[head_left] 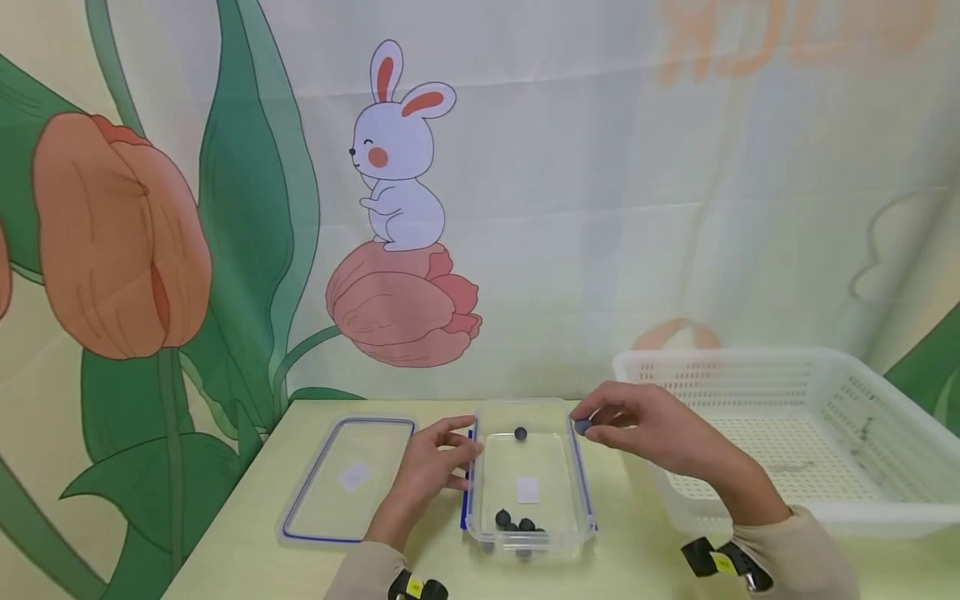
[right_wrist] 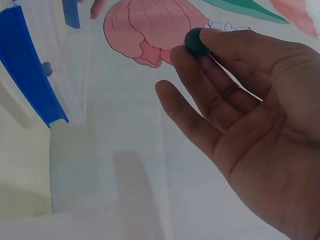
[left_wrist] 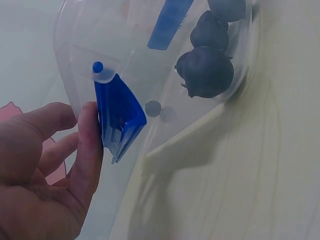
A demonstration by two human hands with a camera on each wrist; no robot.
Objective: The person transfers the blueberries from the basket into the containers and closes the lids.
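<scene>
My right hand point(head_left: 652, 429) pinches a blueberry point(right_wrist: 197, 42) between thumb and fingertips, just outside the right rim of a clear plastic box point(head_left: 528, 454). At the box's left side is my left hand point(head_left: 435, 467), its fingertips touching the rim and the blue latch point(left_wrist: 120, 115), without visibly curling round them. Inside the box, several blueberries point(left_wrist: 209, 72) cluster at the near end. One lone blueberry point(head_left: 521, 433) lies near the far end. A small white square point(head_left: 527, 490) shows at the box's floor.
A clear lid point(head_left: 322, 508) with a blue seal lies left of the box. On the right stands a large white perforated basket point(head_left: 757, 512), partly behind my right forearm. A printed curtain point(head_left: 555, 250) hangs behind the pale yellow table point(head_left: 630, 567).
</scene>
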